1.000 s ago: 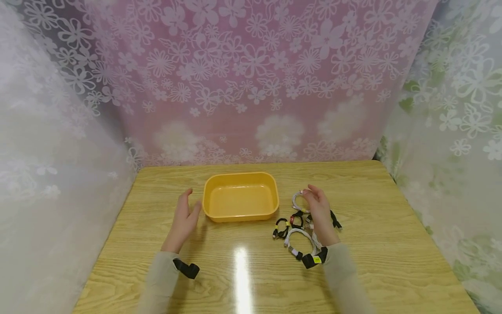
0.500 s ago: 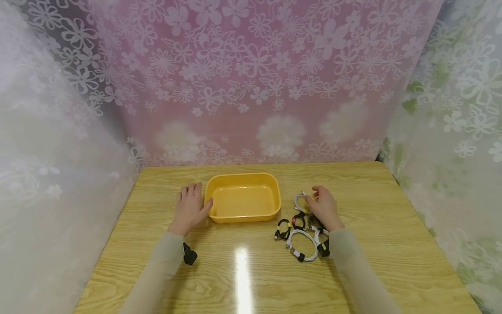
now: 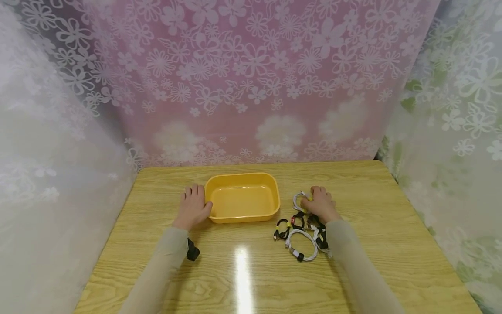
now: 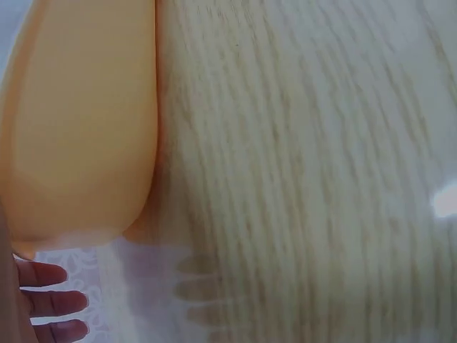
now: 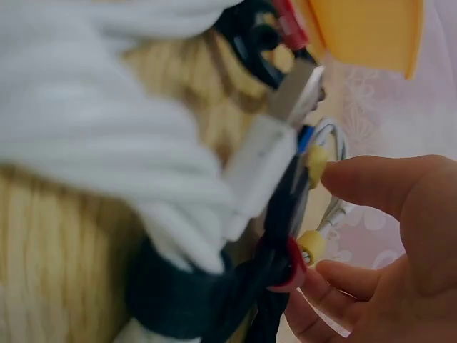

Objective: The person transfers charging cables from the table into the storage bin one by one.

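My left hand holds the left end of the yellow plastic tub, thumb over its rim and fingers along the outside. In the left wrist view, three fingertips show beyond the tub's end. My right hand is at the white coiled cable behind the other cables, pinching its right side between thumb and curled fingers. In the right wrist view, the thumb meets one yellow tie on this coil, and the fingertips lie beside a second one.
Nearer me lie a black cable coil with yellow ties, a black coil with a red tie, and a larger white coil. More black and white cables sit under the right wrist. All rest on the wooden table, with floral curtains around it.
My left hand has turned and come against the tub, thumb going over the rim. My right hand has lowered to the far white cable, and its fingers have curled in.
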Tool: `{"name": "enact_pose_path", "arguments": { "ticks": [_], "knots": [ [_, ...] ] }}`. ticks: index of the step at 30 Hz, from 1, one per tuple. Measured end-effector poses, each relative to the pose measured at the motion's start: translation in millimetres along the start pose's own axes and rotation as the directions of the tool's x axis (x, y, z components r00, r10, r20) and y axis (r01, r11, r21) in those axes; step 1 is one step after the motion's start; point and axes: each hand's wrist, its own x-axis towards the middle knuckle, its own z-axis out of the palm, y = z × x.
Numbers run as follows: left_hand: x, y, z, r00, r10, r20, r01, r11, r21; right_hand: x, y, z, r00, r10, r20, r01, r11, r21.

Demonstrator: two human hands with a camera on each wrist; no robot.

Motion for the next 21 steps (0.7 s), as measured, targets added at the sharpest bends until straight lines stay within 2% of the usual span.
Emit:
{"name": "enact_pose_path", "arguments": {
  "ticks": [6, 13, 21],
  "knots": [
    [3.0, 1.6, 5.4, 0.999, -0.026, 0.043, 0.027, 0.999, -0.019, 5.0, 3.6, 2.2, 1.0, 0.026, 0.006, -0.026, 0.999, -0.021],
    [5.4, 1.7, 3.8, 0.996, -0.03, 0.081, 0.03, 1.0, 0.006, 7.2, 2.6, 0.9, 0.999, 0.03, 0.014, -0.03, 0.999, -0.034],
    [6.3, 2.9, 2.8, 0.996, -0.024, 0.089, 0.023, 1.0, 0.014, 10.3, 3.7, -0.7, 0.998, 0.035, 0.055, -0.034, 0.999, -0.02]
  ]
}}
